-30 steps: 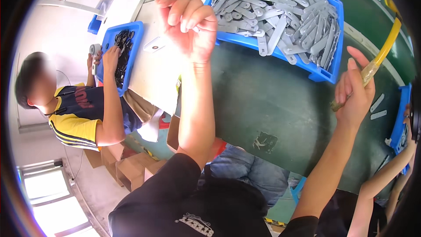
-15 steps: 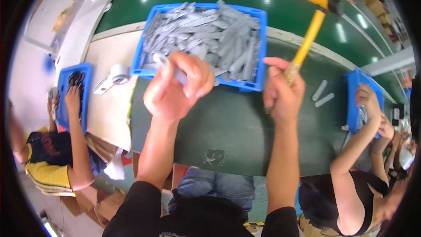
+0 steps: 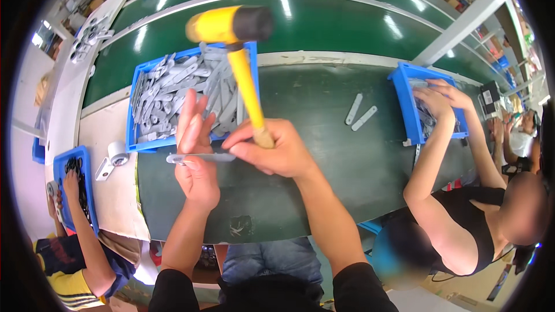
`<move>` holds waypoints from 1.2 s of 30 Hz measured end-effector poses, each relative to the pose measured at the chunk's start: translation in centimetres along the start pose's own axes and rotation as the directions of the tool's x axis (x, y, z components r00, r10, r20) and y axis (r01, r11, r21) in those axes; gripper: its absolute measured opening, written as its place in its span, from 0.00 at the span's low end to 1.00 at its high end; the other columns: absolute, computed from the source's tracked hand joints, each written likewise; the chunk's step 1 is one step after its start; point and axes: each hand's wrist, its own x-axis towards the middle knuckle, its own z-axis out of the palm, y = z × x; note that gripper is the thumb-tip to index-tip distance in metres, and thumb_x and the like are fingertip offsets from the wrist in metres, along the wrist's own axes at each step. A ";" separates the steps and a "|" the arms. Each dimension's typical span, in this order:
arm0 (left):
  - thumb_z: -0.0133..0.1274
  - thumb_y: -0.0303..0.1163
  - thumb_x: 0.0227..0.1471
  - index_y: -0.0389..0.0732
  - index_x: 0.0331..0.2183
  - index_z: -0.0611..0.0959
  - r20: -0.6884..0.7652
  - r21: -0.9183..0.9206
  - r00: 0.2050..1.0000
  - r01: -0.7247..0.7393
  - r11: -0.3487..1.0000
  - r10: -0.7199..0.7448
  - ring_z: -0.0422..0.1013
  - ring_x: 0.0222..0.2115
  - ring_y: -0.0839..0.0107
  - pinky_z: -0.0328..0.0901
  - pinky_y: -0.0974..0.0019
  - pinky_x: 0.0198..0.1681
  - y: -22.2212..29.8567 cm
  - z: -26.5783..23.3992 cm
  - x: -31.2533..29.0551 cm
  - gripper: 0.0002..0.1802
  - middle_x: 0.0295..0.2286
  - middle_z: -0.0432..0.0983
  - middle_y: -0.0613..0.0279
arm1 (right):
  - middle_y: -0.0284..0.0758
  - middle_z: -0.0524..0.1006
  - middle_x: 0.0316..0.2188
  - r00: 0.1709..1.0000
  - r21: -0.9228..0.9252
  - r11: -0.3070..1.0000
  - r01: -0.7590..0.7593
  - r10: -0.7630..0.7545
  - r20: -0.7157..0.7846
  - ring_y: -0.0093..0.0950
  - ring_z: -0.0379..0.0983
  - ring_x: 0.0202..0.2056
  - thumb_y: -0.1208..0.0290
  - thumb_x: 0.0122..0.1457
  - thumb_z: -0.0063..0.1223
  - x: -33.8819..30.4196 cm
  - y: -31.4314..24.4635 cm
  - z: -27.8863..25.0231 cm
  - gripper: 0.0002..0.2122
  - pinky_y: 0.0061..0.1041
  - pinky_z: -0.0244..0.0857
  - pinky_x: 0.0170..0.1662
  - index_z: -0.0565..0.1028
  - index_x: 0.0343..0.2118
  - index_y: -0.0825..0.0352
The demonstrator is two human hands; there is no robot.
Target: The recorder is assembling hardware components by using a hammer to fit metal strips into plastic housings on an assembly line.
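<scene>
My left hand [image 3: 198, 176] holds a flat grey strip-shaped part [image 3: 202, 158], with the thumb against it and the other fingers stretched up behind. The strip has rounded ends and lies roughly level. In my right hand [image 3: 280, 149] is a hammer [image 3: 247, 84] with a yellow handle and a yellow head with a black face; it stands upright, head up. Right fingertips reach the strip's right end; whether they grip it I cannot tell. Just beyond my hands a blue crate [image 3: 252, 58] is heaped with similar grey strips [image 3: 173, 89].
Two loose grey strips [image 3: 363, 118] lie on the dark green tabletop [image 3: 324, 190]. A co-worker's hands [image 3: 442, 99] are in a blue crate [image 3: 404, 110] at right. Another person reaches into a blue tray [image 3: 87, 164] at left, near a white cylindrical part [image 3: 118, 153].
My two hands have come together, the right one moving in with the hammer. The strip now shows clearly across my left hand. The view has swung right, so the crates appear further left.
</scene>
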 end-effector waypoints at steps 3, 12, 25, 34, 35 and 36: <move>0.40 0.53 0.71 0.42 0.65 0.69 0.040 -0.062 0.999 0.003 0.998 -0.001 0.55 0.68 0.44 0.55 0.44 0.67 -0.1 0.6 -0.3 0.32 0.69 0.51 0.41 | 0.31 0.79 0.33 0.940 -0.118 0.933 0.341 -0.334 0.077 0.15 0.66 0.16 0.77 0.58 0.67 0.5 0.6 0.4 0.11 0.17 0.56 0.17 0.82 0.43 0.71; 0.42 0.46 0.72 0.27 0.61 0.68 0.364 -0.282 0.804 0.576 0.767 -0.471 0.65 0.63 0.53 0.58 0.50 0.67 1.7 6.8 3.2 0.32 0.61 0.67 0.41 | 0.44 0.78 0.29 0.812 0.492 0.869 0.051 -0.322 0.486 0.23 0.69 0.20 0.74 0.52 0.71 -3.3 -0.9 -5.9 0.09 0.21 0.60 0.21 0.81 0.30 0.73; 0.70 0.54 0.45 0.34 0.44 0.78 0.559 0.731 0.709 -0.177 0.659 -0.430 0.76 0.43 0.53 0.73 0.50 0.42 -7.8 23.1 4.0 0.37 0.42 0.72 0.51 | 0.43 0.74 0.31 0.656 0.705 0.703 0.098 -0.578 0.485 0.15 0.60 0.13 0.80 0.51 0.69 -3.3 0.2 -6.1 0.09 0.14 0.52 0.14 0.78 0.31 0.76; 0.66 0.35 0.48 0.41 0.27 0.86 0.587 0.628 0.793 -0.321 0.709 -0.160 0.75 0.41 0.56 0.71 0.53 0.45 -9.4 22.9 2.8 0.09 0.31 0.79 0.58 | 0.38 0.76 0.29 0.609 0.615 0.771 0.166 -0.571 0.551 0.31 0.72 0.34 0.72 0.51 0.72 -2.8 -0.9 -7.0 0.11 0.32 0.64 0.37 0.78 0.32 0.69; 0.66 0.35 0.46 0.43 0.26 0.87 0.658 0.695 0.713 -0.449 0.562 -0.243 0.76 0.40 0.58 0.71 0.52 0.44 -10.5 22.8 2.5 0.07 0.30 0.80 0.59 | 0.38 0.76 0.28 0.587 0.653 0.729 0.207 -0.626 0.513 0.32 0.72 0.33 0.72 0.51 0.71 -2.9 -0.4 -6.8 0.11 0.32 0.65 0.36 0.78 0.31 0.69; 0.66 0.37 0.46 0.45 0.25 0.87 0.666 0.688 0.718 -0.487 0.538 -0.202 0.76 0.38 0.59 0.72 0.54 0.41 -11.1 23.2 2.3 0.07 0.29 0.79 0.61 | 0.39 0.76 0.28 0.559 0.664 0.702 0.259 -0.669 0.490 0.33 0.72 0.33 0.71 0.52 0.71 -3.2 -2.0 -6.1 0.11 0.32 0.65 0.35 0.78 0.31 0.69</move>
